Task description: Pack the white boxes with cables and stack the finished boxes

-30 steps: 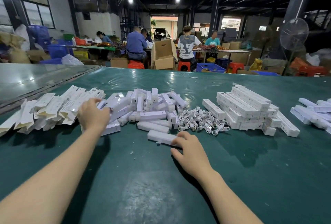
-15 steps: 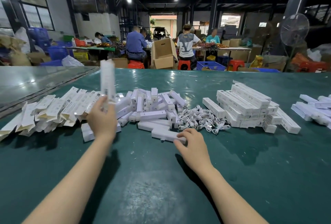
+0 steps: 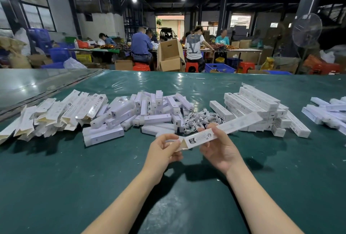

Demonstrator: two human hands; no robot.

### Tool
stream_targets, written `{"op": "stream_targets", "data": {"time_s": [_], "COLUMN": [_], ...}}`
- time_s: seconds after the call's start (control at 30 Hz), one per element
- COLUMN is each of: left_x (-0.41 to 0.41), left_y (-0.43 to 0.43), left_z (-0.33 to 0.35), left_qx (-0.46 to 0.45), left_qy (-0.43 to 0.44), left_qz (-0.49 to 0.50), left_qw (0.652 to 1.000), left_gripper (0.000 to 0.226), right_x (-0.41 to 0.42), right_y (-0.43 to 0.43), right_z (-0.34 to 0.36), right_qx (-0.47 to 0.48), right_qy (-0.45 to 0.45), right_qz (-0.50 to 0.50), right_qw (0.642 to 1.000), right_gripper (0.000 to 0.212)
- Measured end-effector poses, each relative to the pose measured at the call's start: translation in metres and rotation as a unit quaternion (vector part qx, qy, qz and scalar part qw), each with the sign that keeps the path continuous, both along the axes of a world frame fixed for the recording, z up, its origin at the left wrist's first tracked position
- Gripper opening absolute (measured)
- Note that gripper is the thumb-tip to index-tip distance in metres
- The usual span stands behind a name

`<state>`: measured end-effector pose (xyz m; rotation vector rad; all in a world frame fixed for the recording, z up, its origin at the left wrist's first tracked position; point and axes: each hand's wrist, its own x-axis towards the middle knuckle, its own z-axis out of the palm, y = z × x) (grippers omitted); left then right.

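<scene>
We are holding one long flat white cardboard box [image 3: 234, 126] just above the dark green surface [image 3: 93, 187], low at twelve o'clock. Our right hand [image 3: 219, 151] is curling its fingers and thumb round the printed near end. Our left hand [image 3: 164, 151], at nine o'clock from the right, is pinching the opened flap of that same end. The far end is pointing toward two o'clock. We cannot tell whether anything is inside yet.

Just beyond the hands, the tangle of white cables [image 3: 202, 119] is still waiting at twelve o'clock. The heap of white oblong plastic units [image 3: 153, 110] is lying at eleven, and the fan of flat unfolded white cartons [image 3: 56, 113] is spreading out at ten. At one o'clock the stack of closed white boxes [image 3: 258, 102] is already rising several layers high, with more white boxes [image 3: 325, 110] lying at two. We are judging a good share packed and stacked, yet much still remaining, and this box is only being opened.

Half a second ago our left hand was lifting a flat box upright at eleven o'clock while our right hand was resting on a unit on the surface. Now both hands are meeting at the centre, and the box is lying nearly level between them.
</scene>
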<state>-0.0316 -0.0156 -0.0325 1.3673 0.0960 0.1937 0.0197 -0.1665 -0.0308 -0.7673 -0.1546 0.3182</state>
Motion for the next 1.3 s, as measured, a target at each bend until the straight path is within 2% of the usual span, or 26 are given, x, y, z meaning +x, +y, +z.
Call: {"op": "stream_targets", "data": {"time_s": [0.13, 0.23, 0.37, 0.5, 0.57, 0.67, 0.77, 0.87, 0.97, 1.1, 1.2, 1.3], "left_x": [0.002, 0.003, -0.001, 0.000, -0.001, -0.003, -0.003, -0.003, -0.003, 0.000, -0.001, -0.002], "left_y": [0.002, 0.004, 0.007, 0.006, 0.006, 0.007, 0.004, 0.005, 0.009, 0.010, 0.007, 0.007], "left_z": [-0.002, -0.004, -0.002, -0.005, -0.004, -0.002, -0.001, -0.001, 0.001, 0.004, 0.004, 0.003], "left_qx": [0.029, 0.115, 0.186, 0.238, 0.231, 0.209, 0.217, 0.213, 0.233, 0.150, 0.097, 0.049], "left_qy": [-0.022, -0.073, -0.112, -0.129, -0.127, -0.120, -0.107, -0.103, -0.105, -0.100, -0.093, -0.104], "left_qz": [0.001, -0.003, -0.025, 0.013, 0.016, -0.004, -0.014, -0.004, -0.003, 0.023, 0.000, -0.031], "left_qw": [0.999, 0.991, 0.976, 0.963, 0.964, 0.971, 0.970, 0.972, 0.967, 0.983, 0.991, 0.993], "left_gripper": [0.015, 0.015, 0.021, 0.030, 0.029, 0.016, 0.020, 0.028, 0.024, 0.021, 0.021, 0.007], "right_x": [0.002, 0.002, 0.003, 0.005, 0.006, 0.005, 0.005, 0.003, 0.001, 0.000, -0.001, -0.002], "right_y": [0.001, 0.001, 0.002, 0.002, 0.003, 0.004, 0.003, 0.002, 0.005, 0.008, 0.008, 0.009], "right_z": [-0.001, -0.001, -0.002, -0.004, -0.005, -0.006, -0.005, -0.004, -0.005, -0.004, -0.002, -0.001], "right_qx": [-0.006, -0.026, -0.034, -0.063, -0.081, -0.065, -0.044, -0.065, -0.087, -0.028, -0.004, 0.001], "right_qy": [0.037, 0.055, 0.046, 0.027, 0.018, 0.015, 0.019, 0.010, -0.015, -0.001, 0.019, 0.026], "right_qz": [-0.053, -0.060, -0.064, -0.051, -0.040, -0.032, -0.028, -0.007, 0.007, -0.010, -0.018, -0.013], "right_qw": [0.998, 0.996, 0.996, 0.996, 0.996, 0.997, 0.998, 0.998, 0.996, 1.000, 1.000, 1.000], "right_gripper": [0.038, 0.021, 0.019, 0.017, 0.018, 0.022, 0.020, 0.015, 0.014, 0.015, 0.016, 0.015]}}
